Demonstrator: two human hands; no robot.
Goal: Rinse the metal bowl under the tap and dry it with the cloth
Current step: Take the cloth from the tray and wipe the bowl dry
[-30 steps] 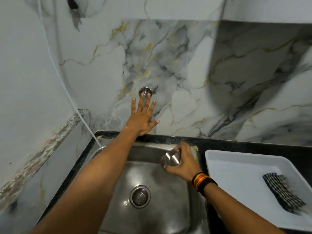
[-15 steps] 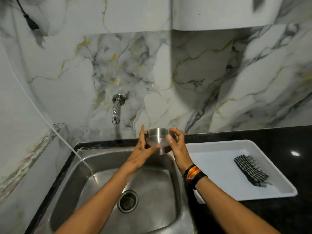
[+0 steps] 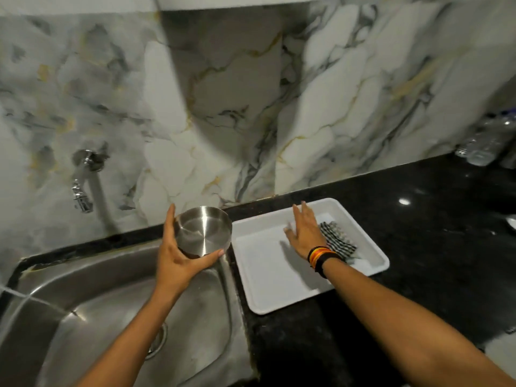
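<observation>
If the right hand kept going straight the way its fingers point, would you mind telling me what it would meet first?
The right hand, open with fingers spread, points toward the far rim of the white rectangular plastic tray, so it would probably meet that rim first. The black-and-white checked cloth lies beside it, off that line. Height is unclear.

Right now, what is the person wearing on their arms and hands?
Both arms are bare, no sleeves or gloves. The left hand has nothing on it. At the right hand, the wrist carries a black band beside thin orange, yellow and red bands.
</observation>
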